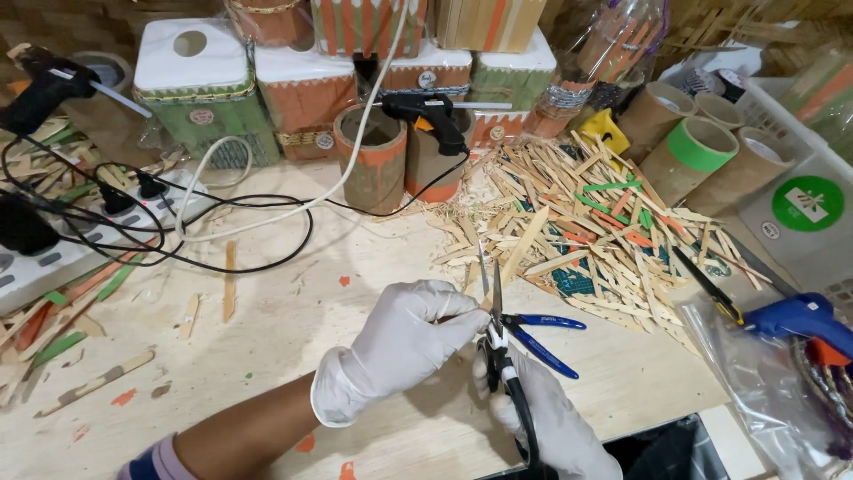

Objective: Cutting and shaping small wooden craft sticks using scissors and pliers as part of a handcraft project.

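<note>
My left hand [400, 342], in a white glove, pinches the lower end of a plain wooden craft stick [526, 242] that slants up and to the right. My right hand [555, 431], also gloved, grips the black handles of a pair of scissors [498, 351]. The thin blades point away from me, slightly apart, right beside the stick where my fingers hold it. Blue-handled cutters [544, 336] lie on the table just right of the scissors.
A heap of cut wooden sticks [604, 227], some coloured, lies ahead on the right. A black glue gun [426, 111] rests on cardboard tubes [373, 164]. Cables and a power strip [53, 262] lie at the left. A blue glue gun [800, 316] and a plastic bag [764, 391] sit at the right.
</note>
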